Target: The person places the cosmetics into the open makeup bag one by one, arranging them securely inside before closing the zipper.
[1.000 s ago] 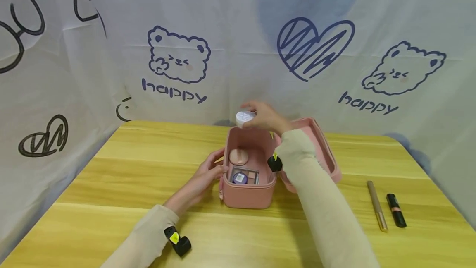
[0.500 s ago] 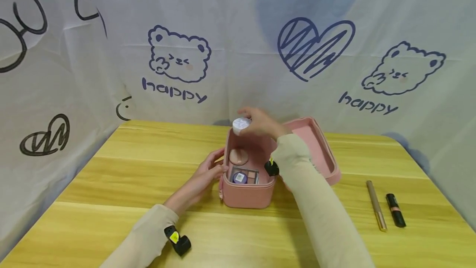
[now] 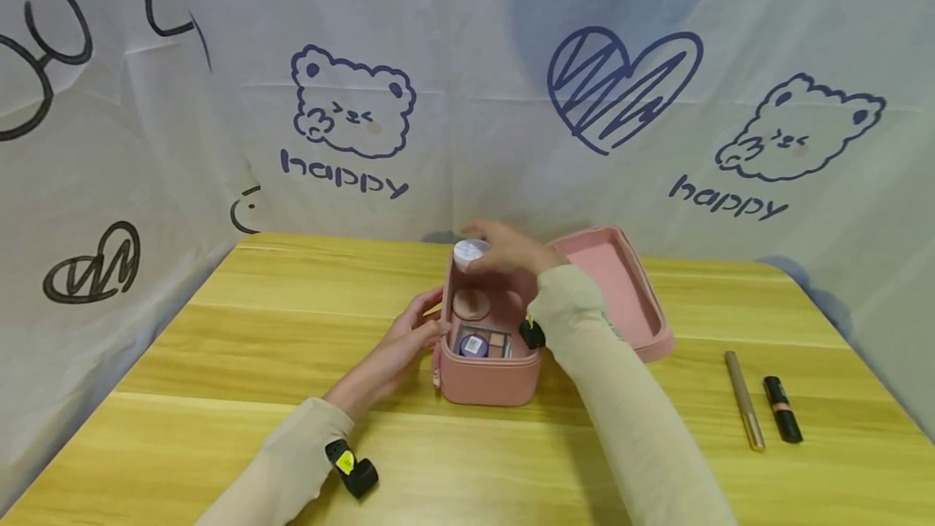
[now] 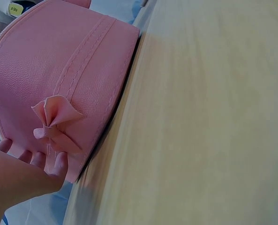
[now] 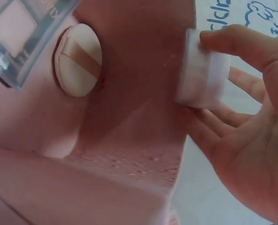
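Observation:
In the head view my right hand holds a small white round jar over the far end of an open pink cosmetic case. The right wrist view shows the thumb on one side of the jar and fingers on the other. My left hand rests its fingertips against the case's left side, beside a pink bow. Inside the case lie a round powder puff with a ribbon band, an eyeshadow palette and a small purple-rimmed round container on the palette.
The case's lid is folded back to the right. Farther right on the wooden table, a gold-brown pen-shaped tube and a black lipstick tube lie side by side. A white printed cloth hangs behind the table.
My right hand has moved down and slightly left with the white jar, closer to the case's far rim. The left hand has stayed at the case's side.

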Available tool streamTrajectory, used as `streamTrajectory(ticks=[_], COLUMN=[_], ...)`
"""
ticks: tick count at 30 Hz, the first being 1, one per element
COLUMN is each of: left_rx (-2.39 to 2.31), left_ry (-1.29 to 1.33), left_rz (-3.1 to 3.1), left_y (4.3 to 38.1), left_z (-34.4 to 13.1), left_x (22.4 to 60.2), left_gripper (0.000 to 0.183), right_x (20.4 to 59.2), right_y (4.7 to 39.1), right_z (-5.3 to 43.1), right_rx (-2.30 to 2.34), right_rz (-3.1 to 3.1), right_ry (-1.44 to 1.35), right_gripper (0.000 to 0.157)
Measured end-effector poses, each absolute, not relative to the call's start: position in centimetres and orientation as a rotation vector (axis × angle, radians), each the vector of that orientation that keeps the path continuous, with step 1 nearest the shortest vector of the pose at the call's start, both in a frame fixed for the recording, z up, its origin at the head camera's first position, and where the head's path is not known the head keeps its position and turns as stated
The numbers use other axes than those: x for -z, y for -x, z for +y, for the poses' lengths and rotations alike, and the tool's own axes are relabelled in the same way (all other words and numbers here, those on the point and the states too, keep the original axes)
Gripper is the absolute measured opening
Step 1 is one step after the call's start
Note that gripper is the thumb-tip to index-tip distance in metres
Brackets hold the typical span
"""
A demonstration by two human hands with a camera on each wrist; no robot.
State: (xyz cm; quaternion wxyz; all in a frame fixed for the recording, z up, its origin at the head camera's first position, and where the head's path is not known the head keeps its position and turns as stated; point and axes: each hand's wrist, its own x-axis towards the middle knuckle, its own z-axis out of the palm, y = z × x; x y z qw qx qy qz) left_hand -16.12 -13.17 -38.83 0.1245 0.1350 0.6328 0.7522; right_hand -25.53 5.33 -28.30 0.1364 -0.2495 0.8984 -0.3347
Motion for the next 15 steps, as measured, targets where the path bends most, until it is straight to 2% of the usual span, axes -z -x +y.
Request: streamTrajectory(ticks=[6,15], left_rx=[-2.191,-2.201], left_ry=[-0.393,-0.393], left_rz=[1.852,1.842], left_y=[16.14,16.19], left_z=[-13.16,-13.16], left_x=[38.85,39.02], left_gripper=[0.068,0.067], right_x=[27.95,27.52], right_y=[25.34,25.14], right_z=[4.78,4.95], right_rx=[0.729,0.735], right_rz=[2.643,2.634], right_ry=[0.728,0.704], right_gripper=[0.072,0.068])
